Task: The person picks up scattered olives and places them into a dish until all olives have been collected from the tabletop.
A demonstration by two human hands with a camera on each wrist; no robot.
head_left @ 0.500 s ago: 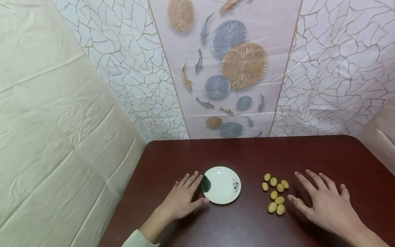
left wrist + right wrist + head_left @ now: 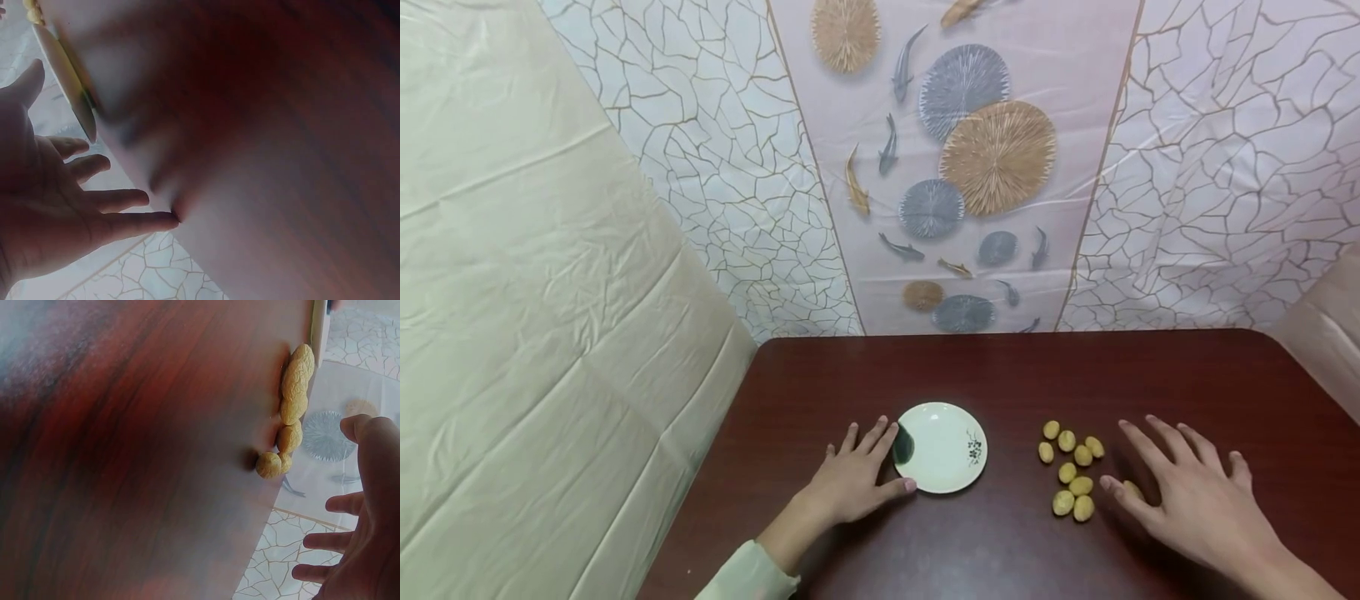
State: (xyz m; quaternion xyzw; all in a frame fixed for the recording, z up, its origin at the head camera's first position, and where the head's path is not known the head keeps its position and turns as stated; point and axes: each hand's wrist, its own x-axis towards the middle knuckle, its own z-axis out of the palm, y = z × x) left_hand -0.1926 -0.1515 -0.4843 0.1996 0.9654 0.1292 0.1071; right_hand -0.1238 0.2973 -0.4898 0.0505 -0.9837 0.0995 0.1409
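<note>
A round white plate (image 2: 940,450) with a dark green patch and a small flower print lies on the table. Beside its left rim is my left hand (image 2: 853,483), fingers spread, holding nothing; whether a fingertip touches the rim I cannot tell. To the right of the plate several small, wrinkled, yellow-brown oval pieces (image 2: 1081,486) lie loosely grouped; their exact kind is unclear. My right hand (image 2: 1195,500) hovers just right of them, fingers apart and empty. One more oval piece (image 2: 1133,490) shows partly behind its thumb. In the right wrist view, the pieces (image 2: 294,406) sit apart from the fingers.
The dark red-brown table (image 2: 1000,550) has rounded far corners. Behind it hangs a patterned cloth (image 2: 955,208) with fish and round leaf shapes. A plain pale cloth (image 2: 550,317) slopes along the left side, and another cloth (image 2: 1330,325) borders the right.
My left hand has shifted slightly right, closer over the plate's left edge. The right hand stays almost in place. The oval pieces show no movement of their own.
</note>
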